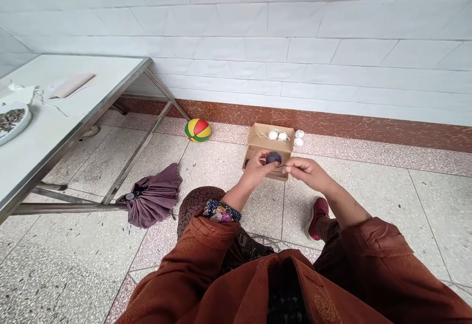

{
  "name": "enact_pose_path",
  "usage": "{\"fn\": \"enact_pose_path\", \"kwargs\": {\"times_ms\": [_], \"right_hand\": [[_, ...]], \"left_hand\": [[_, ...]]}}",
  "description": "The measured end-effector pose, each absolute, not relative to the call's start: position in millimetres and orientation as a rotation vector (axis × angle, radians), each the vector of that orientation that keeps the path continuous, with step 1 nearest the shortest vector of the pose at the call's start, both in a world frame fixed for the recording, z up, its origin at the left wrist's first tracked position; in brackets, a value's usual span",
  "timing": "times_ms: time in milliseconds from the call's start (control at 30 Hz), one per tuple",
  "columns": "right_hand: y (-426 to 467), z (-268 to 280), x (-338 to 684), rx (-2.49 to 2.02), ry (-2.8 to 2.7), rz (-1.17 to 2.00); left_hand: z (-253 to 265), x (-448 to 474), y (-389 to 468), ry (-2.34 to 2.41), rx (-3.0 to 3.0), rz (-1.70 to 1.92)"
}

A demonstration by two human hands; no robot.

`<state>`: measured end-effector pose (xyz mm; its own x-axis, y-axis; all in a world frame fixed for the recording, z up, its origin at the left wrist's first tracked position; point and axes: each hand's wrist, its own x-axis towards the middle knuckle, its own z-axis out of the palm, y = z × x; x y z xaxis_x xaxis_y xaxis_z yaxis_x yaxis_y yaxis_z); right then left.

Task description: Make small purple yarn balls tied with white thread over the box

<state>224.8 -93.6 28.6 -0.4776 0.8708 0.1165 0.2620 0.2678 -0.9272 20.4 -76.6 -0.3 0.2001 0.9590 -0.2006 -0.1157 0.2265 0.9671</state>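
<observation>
My left hand (257, 167) is closed around a dark purple-grey ball of yarn (273, 158). Just to its right, my right hand (304, 170) pinches a dark strand of yarn (282, 166) that leads to the ball. Both hands are held above an open cardboard box (252, 140) on the floor by the wall. White balls of yarn (273, 134) with loose ends rest on the box's raised lid. The inside of the box is partly hidden behind my hands, with something dark at its left end.
More white balls (299, 137) lie right of the box. A striped ball (198, 130) sits near the leg of a metal-framed table (121, 68) on the left. A folded purple umbrella (157, 196) lies on the floor. On the table are a plate (22, 122) and pinkish cloth (72, 86).
</observation>
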Motion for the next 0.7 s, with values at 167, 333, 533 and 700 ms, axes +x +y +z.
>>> {"fn": "enact_pose_path", "kwargs": {"times_ms": [167, 333, 533, 700], "right_hand": [[-78.5, 27.3, 234.0, -1.113, -1.717, 1.030], [-71.3, -5.9, 217.4, -1.296, -1.688, 1.016], [-86.9, -15.0, 201.8, -1.248, -2.019, 1.119], [-99.8, 16.5, 216.5, -1.019, -2.117, 1.278]], "left_hand": [[3.8, 25.0, -86.1, 0.846, 1.182, 0.726], [10.5, 25.7, -89.5, 0.699, 1.032, 0.790], [2.9, 20.3, -75.7, 0.987, 0.929, 1.019], [-5.0, 16.8, -69.1, 1.198, 1.130, 1.043]]}}
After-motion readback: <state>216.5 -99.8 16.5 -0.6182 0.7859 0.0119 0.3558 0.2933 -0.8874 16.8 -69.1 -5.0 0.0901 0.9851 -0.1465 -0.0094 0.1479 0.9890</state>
